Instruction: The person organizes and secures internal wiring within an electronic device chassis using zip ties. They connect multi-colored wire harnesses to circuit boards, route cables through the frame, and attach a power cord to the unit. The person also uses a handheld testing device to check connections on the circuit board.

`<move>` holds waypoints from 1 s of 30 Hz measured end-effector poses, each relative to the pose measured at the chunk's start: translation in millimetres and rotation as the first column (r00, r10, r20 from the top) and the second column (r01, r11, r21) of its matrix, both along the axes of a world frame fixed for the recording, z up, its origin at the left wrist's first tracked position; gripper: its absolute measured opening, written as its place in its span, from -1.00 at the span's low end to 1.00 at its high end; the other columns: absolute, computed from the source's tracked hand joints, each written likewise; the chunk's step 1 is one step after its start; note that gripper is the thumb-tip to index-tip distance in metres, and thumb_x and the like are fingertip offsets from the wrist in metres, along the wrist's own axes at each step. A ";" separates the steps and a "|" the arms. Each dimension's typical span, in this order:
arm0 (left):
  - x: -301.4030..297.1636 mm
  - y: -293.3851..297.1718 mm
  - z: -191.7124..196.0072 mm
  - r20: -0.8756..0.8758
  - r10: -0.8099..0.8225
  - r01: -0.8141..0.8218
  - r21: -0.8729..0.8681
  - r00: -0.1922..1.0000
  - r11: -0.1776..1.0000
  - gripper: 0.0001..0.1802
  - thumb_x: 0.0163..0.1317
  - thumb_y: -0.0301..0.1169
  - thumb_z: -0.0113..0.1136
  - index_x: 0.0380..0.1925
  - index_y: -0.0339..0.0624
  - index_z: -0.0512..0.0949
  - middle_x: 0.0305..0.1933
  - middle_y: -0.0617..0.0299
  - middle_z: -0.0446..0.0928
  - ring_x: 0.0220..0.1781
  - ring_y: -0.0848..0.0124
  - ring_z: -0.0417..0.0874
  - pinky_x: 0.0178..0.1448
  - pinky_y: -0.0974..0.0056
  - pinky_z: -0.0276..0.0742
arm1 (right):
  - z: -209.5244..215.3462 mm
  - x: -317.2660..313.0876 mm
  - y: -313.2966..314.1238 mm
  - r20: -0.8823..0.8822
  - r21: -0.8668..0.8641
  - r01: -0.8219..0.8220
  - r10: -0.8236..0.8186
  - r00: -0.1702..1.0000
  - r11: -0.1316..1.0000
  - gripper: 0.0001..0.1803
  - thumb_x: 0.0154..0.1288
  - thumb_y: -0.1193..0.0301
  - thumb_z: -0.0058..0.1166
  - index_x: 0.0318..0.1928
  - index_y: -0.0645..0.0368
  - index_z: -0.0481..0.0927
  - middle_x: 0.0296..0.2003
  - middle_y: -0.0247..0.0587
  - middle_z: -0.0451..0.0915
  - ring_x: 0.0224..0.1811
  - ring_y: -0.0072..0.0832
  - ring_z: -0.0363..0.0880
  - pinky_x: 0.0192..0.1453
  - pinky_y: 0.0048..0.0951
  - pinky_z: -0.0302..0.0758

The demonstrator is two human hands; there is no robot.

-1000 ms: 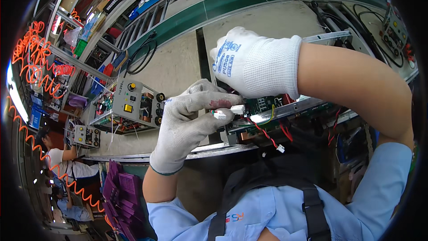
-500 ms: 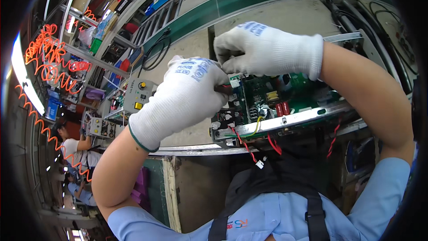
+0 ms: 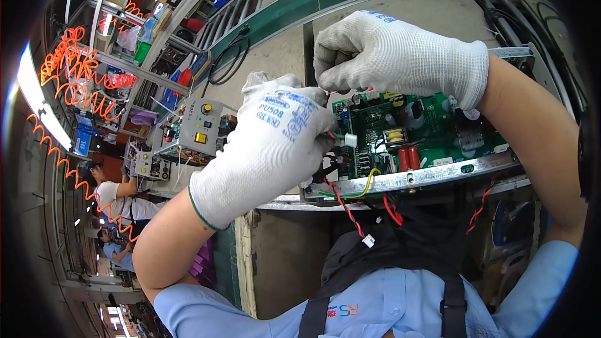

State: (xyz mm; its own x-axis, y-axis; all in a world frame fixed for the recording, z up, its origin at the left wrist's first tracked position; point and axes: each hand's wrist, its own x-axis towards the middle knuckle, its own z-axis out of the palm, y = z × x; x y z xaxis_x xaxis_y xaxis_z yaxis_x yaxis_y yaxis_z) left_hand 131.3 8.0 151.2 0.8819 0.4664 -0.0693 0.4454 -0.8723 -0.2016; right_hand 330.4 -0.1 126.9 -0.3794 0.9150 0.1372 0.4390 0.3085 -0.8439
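Note:
My left hand (image 3: pixel 278 128), in a white knit glove, is closed around thin wires at the left end of a green circuit board (image 3: pixel 432 122). From its fingers a white plug connector (image 3: pixel 350 141) sticks out on red and green wires. Just above the board's far edge, my gloved right hand (image 3: pixel 382 56) has its thumb and fingertips pressed together. What they pinch is hidden, though a bit of red wire shows beneath. A silver metal frame (image 3: pixel 432 172) holds the board, with red capacitors (image 3: pixel 409 158) near its front rail.
Twisted red wires with a white plug (image 3: pixel 368 240) hang over the front edge. Grey control boxes with yellow knobs (image 3: pixel 201 128) stand to the left. Black cables (image 3: pixel 233 56) lie on the bench beyond. Orange coiled hoses (image 3: pixel 69 81) hang far left, near two seated people.
The white connector now shows clearly beside my left fingers. My right hand has shifted slightly right and up from the left hand, and more of the board is visible.

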 end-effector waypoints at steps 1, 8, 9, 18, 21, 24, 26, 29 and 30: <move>-1.7 -2.7 -1.1 0.009 -0.016 0.016 0.012 1.000 1.000 -0.74 -0.15 -0.45 0.25 -0.36 -0.08 0.73 -0.31 0.22 0.62 -0.17 0.16 0.55 -0.06 0.08 0.45 | -1.0 -0.6 1.5 -0.021 -0.024 0.002 -0.002 1.000 1.000 -0.84 0.27 0.44 0.18 -0.25 0.30 0.61 -0.42 -0.29 0.61 -0.35 -0.61 0.54 -0.20 -0.52 0.51; -1.3 0.1 -13.5 0.060 -0.135 0.133 0.031 0.989 0.991 -0.75 -0.16 -0.48 0.22 -0.38 -0.09 0.72 -0.28 0.22 0.63 -0.12 0.15 0.56 -0.03 0.03 0.44 | 11.6 1.9 -6.7 0.014 -0.035 -0.043 0.044 0.999 0.998 -0.81 0.27 0.44 0.17 -0.19 0.31 0.65 -0.39 -0.28 0.66 -0.30 -0.61 0.58 -0.16 -0.55 0.53; -1.9 -0.6 -15.2 0.051 -0.121 0.119 0.033 0.991 0.992 -0.75 -0.16 -0.48 0.22 -0.38 -0.10 0.72 -0.27 0.21 0.63 -0.09 0.14 0.56 -0.03 0.03 0.45 | 13.1 1.6 -9.0 0.040 -0.043 -0.041 0.042 0.998 0.998 -0.81 0.27 0.44 0.17 -0.18 0.31 0.65 -0.38 -0.26 0.67 -0.28 -0.61 0.59 -0.15 -0.55 0.53; -24.8 -1.9 -7.3 0.625 0.142 -0.014 -0.205 0.767 0.979 -0.87 0.07 -0.41 0.30 -0.35 -0.16 0.69 -0.37 0.05 0.61 -0.27 0.15 0.61 -0.20 0.16 0.48 | -0.1 5.3 -13.7 -0.148 -0.005 -0.083 0.081 0.986 0.997 -0.73 0.18 0.59 0.18 -0.09 0.31 0.53 -0.38 -0.32 0.61 -0.31 -0.66 0.54 -0.20 -0.59 0.49; -22.7 -2.4 -36.9 0.769 0.401 0.092 -0.507 0.497 0.857 -0.78 0.12 -0.37 0.34 -0.23 -0.20 0.68 -0.41 0.02 0.60 -0.31 0.18 0.61 -0.13 0.16 0.49 | 14.2 -6.1 -29.5 -0.048 -0.031 -0.034 0.032 0.998 0.999 -0.76 0.19 0.54 0.17 -0.10 0.30 0.57 -0.36 -0.24 0.65 -0.31 -0.59 0.59 -0.21 -0.54 0.52; -25.6 -6.7 -38.5 0.666 0.500 0.043 -0.622 0.554 0.782 -0.72 0.16 -0.39 0.33 -0.12 -0.24 0.66 -0.38 0.03 0.63 -0.33 0.27 0.63 -0.13 0.23 0.52 | 4.8 -9.2 -33.6 -0.055 0.061 0.000 0.003 0.998 0.998 -0.77 0.20 0.53 0.16 -0.11 0.29 0.59 -0.34 -0.16 0.68 -0.28 -0.51 0.64 -0.17 -0.50 0.54; -22.6 -8.6 -41.0 0.638 0.567 0.102 -0.706 0.521 0.700 -0.72 0.20 -0.41 0.30 -0.11 -0.28 0.66 -0.37 0.12 0.64 -0.35 0.44 0.62 -0.22 0.34 0.51 | 1.6 -9.6 -41.8 -0.033 0.117 0.041 -0.038 0.999 0.992 -0.79 0.21 0.53 0.13 -0.13 0.28 0.60 -0.31 -0.08 0.68 -0.21 -0.36 0.69 -0.09 -0.41 0.57; -19.7 -16.6 -34.2 0.597 0.651 0.145 -0.779 0.468 0.610 -0.76 0.22 -0.43 0.28 -0.16 -0.34 0.65 -0.36 0.24 0.64 -0.34 0.58 0.58 -0.24 0.40 0.50 | -7.9 -13.0 -45.8 -0.025 0.263 0.062 -0.058 0.998 0.963 -0.81 0.22 0.52 0.13 -0.14 0.27 0.60 -0.29 -0.03 0.68 -0.17 -0.26 0.70 -0.07 -0.36 0.58; -19.1 -17.2 -32.5 0.580 0.658 0.111 -0.784 0.480 0.610 -0.77 0.22 -0.44 0.28 -0.17 -0.36 0.65 -0.35 0.26 0.64 -0.34 0.61 0.57 -0.25 0.42 0.50 | -8.5 -14.3 -47.7 0.035 0.308 0.075 -0.090 0.995 0.949 -0.81 0.26 0.47 0.10 -0.14 0.26 0.61 -0.26 0.00 0.67 -0.12 -0.18 0.68 -0.04 -0.32 0.57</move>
State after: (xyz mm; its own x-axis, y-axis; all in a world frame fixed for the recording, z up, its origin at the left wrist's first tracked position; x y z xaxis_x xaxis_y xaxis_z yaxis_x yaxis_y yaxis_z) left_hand 112.1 -9.2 118.7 0.5351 0.8346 0.1308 0.2922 -0.3281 0.8983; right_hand 316.1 -47.7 118.4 -0.3176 0.8604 0.3986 0.5112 0.5094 -0.6923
